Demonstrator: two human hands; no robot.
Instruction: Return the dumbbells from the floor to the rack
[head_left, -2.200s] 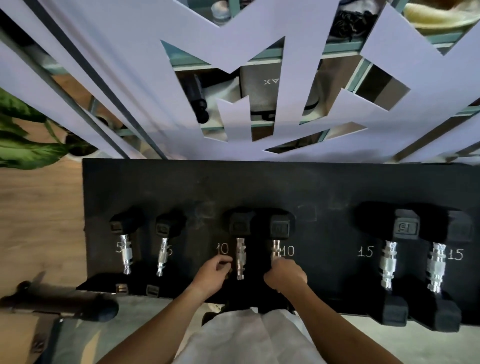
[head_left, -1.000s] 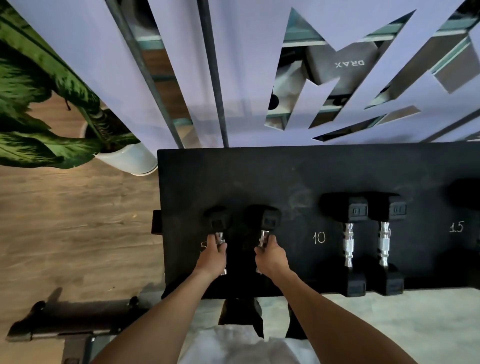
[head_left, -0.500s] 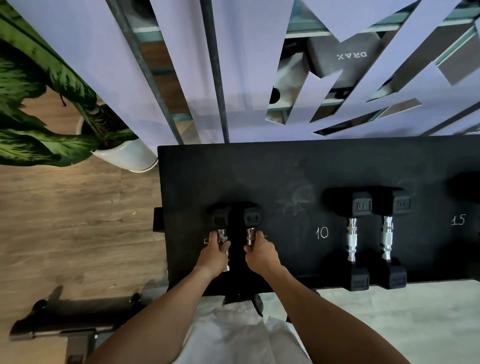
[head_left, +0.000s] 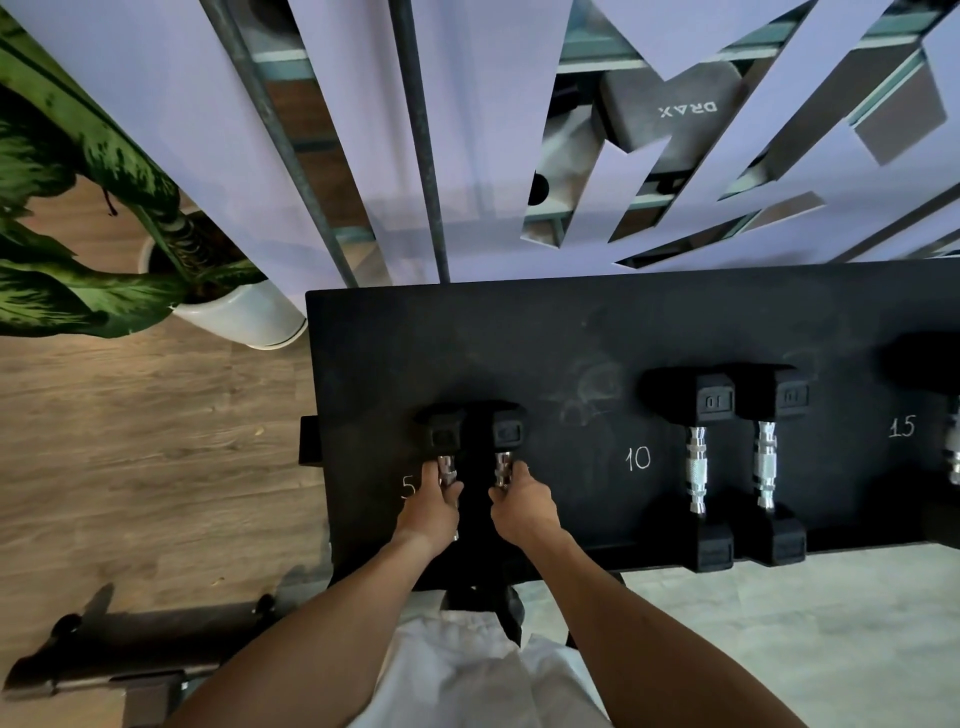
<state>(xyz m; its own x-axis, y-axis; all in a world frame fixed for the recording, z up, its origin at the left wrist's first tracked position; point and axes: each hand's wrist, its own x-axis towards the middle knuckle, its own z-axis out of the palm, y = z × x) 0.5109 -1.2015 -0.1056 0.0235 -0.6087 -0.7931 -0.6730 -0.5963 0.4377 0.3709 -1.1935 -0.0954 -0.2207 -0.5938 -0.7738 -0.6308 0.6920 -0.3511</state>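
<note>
Two small black dumbbells lie side by side on the black rack top (head_left: 467, 338), by a chalked "5". My left hand (head_left: 431, 512) is closed around the chrome handle of the left small dumbbell (head_left: 442, 434). My right hand (head_left: 522, 512) grips the handle of the right small dumbbell (head_left: 506, 431). Their near heads are hidden by my hands. To the right, a pair of 10 dumbbells, the left one (head_left: 698, 467) and the right one (head_left: 769, 462), rests beside the chalked "10".
A white pot (head_left: 244, 317) with a green plant stands at the rack's left corner on the wooden floor. A dark metal bar (head_left: 130, 654) lies low on the left. A chalked "15" and part of another dumbbell (head_left: 953, 457) sit at the right edge.
My hands left the 10 pair and took hold of the two small dumbbells at the left. In the last half second the right small dumbbell moved closer to the left one.
</note>
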